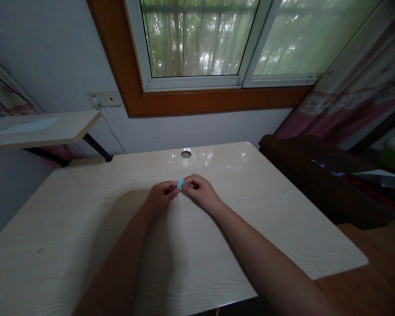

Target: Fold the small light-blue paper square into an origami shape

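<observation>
A small blue piece (180,183) sits pinched between both sets of fingertips, just above the middle of the worktop (85,228). Left hand (159,196) grips from its left, right hand (200,189) from its right, equally near. Its long axis is too small to tell. Bare wood lies all around; a cable hole (186,154) lies beyond.

Single head-worn view, looking forward and down over tabletop (85,219) from near edge; faces window (197,39) on far wall; forearms enter close from bottom.
</observation>
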{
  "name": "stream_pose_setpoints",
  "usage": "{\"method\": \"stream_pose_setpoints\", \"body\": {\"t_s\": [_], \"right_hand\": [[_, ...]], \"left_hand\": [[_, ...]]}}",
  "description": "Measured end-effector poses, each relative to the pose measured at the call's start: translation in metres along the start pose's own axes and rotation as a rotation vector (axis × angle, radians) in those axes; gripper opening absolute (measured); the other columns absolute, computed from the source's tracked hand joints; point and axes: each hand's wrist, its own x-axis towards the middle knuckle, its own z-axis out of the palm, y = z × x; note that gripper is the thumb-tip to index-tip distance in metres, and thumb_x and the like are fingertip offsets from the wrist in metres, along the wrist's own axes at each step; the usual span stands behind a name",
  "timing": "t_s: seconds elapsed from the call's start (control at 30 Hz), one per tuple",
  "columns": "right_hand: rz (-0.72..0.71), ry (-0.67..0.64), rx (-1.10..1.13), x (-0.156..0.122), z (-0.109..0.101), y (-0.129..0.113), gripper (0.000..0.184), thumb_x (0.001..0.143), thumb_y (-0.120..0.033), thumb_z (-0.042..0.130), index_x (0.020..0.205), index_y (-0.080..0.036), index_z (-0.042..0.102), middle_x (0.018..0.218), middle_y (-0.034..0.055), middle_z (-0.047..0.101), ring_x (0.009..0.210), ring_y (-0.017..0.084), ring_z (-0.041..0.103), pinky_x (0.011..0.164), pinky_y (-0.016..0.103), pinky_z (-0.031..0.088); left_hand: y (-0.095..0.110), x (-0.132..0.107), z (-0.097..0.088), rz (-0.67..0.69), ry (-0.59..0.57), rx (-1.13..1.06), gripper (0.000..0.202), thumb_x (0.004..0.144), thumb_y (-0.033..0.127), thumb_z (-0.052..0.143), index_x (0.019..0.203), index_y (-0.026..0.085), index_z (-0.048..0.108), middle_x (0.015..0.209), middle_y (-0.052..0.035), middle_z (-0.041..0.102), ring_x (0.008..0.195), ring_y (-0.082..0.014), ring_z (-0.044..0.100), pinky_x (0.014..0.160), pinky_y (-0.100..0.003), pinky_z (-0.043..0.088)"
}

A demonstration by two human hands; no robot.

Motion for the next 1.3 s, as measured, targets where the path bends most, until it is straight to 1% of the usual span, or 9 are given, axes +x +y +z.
{"method": "stream_pose_setpoints", "body": {"t_s": [0.13,0.3,0.4,0.53,0.67,0.87,0.97,1.1,1.3], "right_hand": [[0.002,0.017,-0.024,0.0003,0.0001,-0.0002,0.009,0.076,-0.028,0.07,0.079,-0.02,0.07,0.08,0.0006,0.059,0.065,0.012,0.049,0.06,0.024,0.039],[0.006,0.039,-0.054,0.0013,-0.0002,0.0018,0.011,0.078,-0.03,0.069,0.082,-0.02,0.071,0.08,0.0009,0.06,0.067,0.013,0.052,0.063,0.026,0.041],[0.002,0.041,-0.067,0.0015,-0.0007,0.002,0.013,0.079,-0.032,0.07,0.083,-0.02,0.071,0.081,0.0013,0.061,0.068,0.013,0.053,0.064,0.026,0.042],[-0.037,0.049,-0.069,0.0008,-0.0009,-0.0008,0.012,0.079,-0.032,0.071,0.081,-0.02,0.07,0.085,0.0029,0.062,0.074,0.015,0.056,0.067,0.027,0.045],[-0.096,0.075,-0.078,-0.0006,-0.0002,-0.0032,0.009,0.079,-0.029,0.071,0.08,-0.021,0.069,0.09,0.0039,0.062,0.078,0.015,0.058,0.067,0.028,0.047],[-0.144,0.066,-0.14,-0.0019,-0.0002,-0.0047,0.008,0.081,-0.028,0.069,0.087,-0.022,0.069,0.097,0.0051,0.061,0.08,0.016,0.058,0.064,0.028,0.047],[-0.172,0.068,-0.182,-0.0019,-0.0015,-0.0056,0.006,0.083,-0.027,0.068,0.087,-0.023,0.069,0.095,0.0053,0.06,0.083,0.017,0.058,0.065,0.029,0.047],[-0.236,0.072,-0.279,-0.0018,-0.0039,-0.0062,0.006,0.085,-0.027,0.067,0.087,-0.024,0.072,0.092,0.0059,0.061,0.089,0.019,0.058,0.072,0.032,0.048],[-0.313,-0.007,-0.364,-0.0024,-0.0053,-0.0075,0.01,0.087,-0.027,0.065,0.092,-0.023,0.073,0.084,0.0047,0.065,0.083,0.018,0.059,0.077,0.032,0.048]], "left_hand": [[0.0007,-0.0001,-0.0001,-0.001,-0.001,-0.001,0.022,0.083,0.032,0.063,0.097,0.018,0.073,0.081,-0.0016,0.072,0.071,-0.0149,0.062,0.071,-0.025,0.048],[-0.0025,0.0004,-0.0015,-0.006,-0.007,0.036,0.023,0.084,0.034,0.062,0.097,0.02,0.075,0.075,-0.0009,0.071,0.071,-0.016,0.064,0.071,-0.026,0.048],[-0.0047,0.0002,-0.0021,0.001,-0.013,0.053,0.025,0.086,0.037,0.059,0.098,0.02,0.075,0.076,-0.0014,0.072,0.074,-0.0169,0.065,0.074,-0.026,0.048],[-0.0058,-0.0002,-0.002,-0.007,-0.006,0.061,0.028,0.087,0.04,0.057,0.097,0.021,0.075,0.077,-0.0019,0.073,0.075,-0.0175,0.066,0.075,-0.027,0.048],[-0.0061,-0.0005,-0.0018,-0.006,-0.005,0.056,0.025,0.088,0.037,0.057,0.093,0.021,0.075,0.077,-0.0016,0.073,0.074,-0.0168,0.066,0.073,-0.026,0.048],[-0.0033,-0.001,-0.0022,0.0,0.002,0.062,0.025,0.088,0.036,0.058,0.096,0.021,0.075,0.078,-0.0019,0.073,0.075,-0.0169,0.066,0.074,-0.026,0.048],[-0.0002,-0.0011,-0.0023,-0.005,0.001,0.058,0.024,0.088,0.036,0.058,0.095,0.021,0.076,0.077,-0.0017,0.073,0.074,-0.0167,0.066,0.073,-0.026,0.049],[-0.0004,-0.0009,-0.0021,-0.012,0.004,0.045,0.023,0.088,0.034,0.058,0.093,0.021,0.076,0.076,-0.0012,0.073,0.073,-0.0161,0.066,0.073,-0.025,0.049],[-0.0074,0.0,-0.0011,0.002,0.015,0.056,0.023,0.088,0.034,0.058,0.093,0.019,0.075,0.076,-0.0015,0.073,0.075,-0.0161,0.067,0.075,-0.025,0.049]]}}
